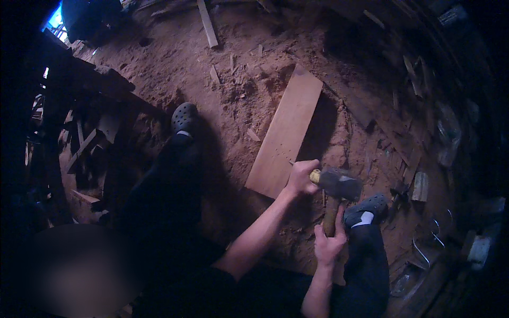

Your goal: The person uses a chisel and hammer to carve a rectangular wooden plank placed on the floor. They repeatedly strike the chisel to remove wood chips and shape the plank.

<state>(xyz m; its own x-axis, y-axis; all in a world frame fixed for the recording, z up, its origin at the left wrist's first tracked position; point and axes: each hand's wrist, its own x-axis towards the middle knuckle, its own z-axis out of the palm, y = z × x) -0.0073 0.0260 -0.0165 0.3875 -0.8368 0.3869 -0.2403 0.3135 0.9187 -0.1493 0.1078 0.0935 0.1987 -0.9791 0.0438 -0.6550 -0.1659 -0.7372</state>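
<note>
Evidently on the dirt floor (228, 108): pale board (285, 130), lying flat. By its lower right edge, left hand (303, 179) wraps a yellow-handled tool (315, 176); right hand (328, 247) is closed round a hammer (342, 185). Advisable, I judge: steady tool, square blows, knuckles clear.

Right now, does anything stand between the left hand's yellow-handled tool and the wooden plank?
Nothing visible does. The left hand grips the yellow-handled tool, its thin tip over the wooden plank, contact unclear. The right hand holds the hammer by the tool's other end, not between.
</note>
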